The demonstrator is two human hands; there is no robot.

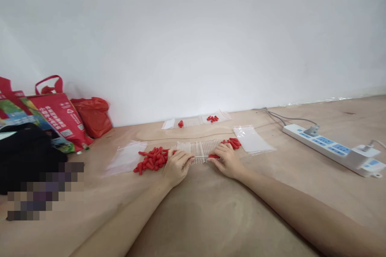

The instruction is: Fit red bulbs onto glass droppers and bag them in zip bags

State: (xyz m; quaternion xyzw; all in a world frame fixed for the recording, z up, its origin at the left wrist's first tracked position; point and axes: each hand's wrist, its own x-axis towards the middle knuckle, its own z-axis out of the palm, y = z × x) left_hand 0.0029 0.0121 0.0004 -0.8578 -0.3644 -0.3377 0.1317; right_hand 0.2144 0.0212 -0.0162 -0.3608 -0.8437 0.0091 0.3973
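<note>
Between my two hands a thin clear glass tube [201,156] lies level, close above a row of similar glass tubes [188,145] on the wooden table. My left hand [177,164] is closed, pinching the tube near its left end. At the other end, my right hand [226,160] grips a red rubber bulb [213,156], which meets the tube; how far the tube sits inside it is hidden by the fingers. Beside my left hand is a pile of red rubber bulbs [152,160]. More red bulbs [234,143] lie just behind my right hand.
Clear plastic bags [128,156] [255,140] lie on both sides. Farther back are more tubes [193,121] and a few bulbs [212,119] by the wall. A power strip [325,144] with cables stands right; red shopping bags [62,116] and a black bag [28,156] are left.
</note>
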